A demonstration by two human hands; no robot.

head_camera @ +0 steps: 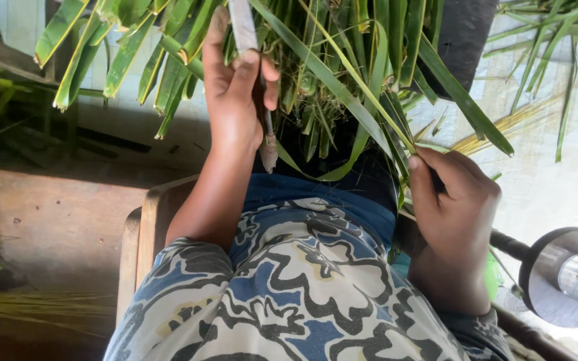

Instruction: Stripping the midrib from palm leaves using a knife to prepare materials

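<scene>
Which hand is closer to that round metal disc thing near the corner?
Right. The right hand, pinching green leaves, sits just beside the round metal disc. The left hand, gripping a knife, is far across on the other side.

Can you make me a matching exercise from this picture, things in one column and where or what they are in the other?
Things
1. left hand
2. right hand
3. leaves
4. patterned cloth

Descriptions
A. blue, white and black, over the lap
B. pinches a leaf strip at the right
C. long, green, bunched at the top
D. raised, grips a knife

Pairs: 1-D, 2-B, 3-C, 4-A
</scene>
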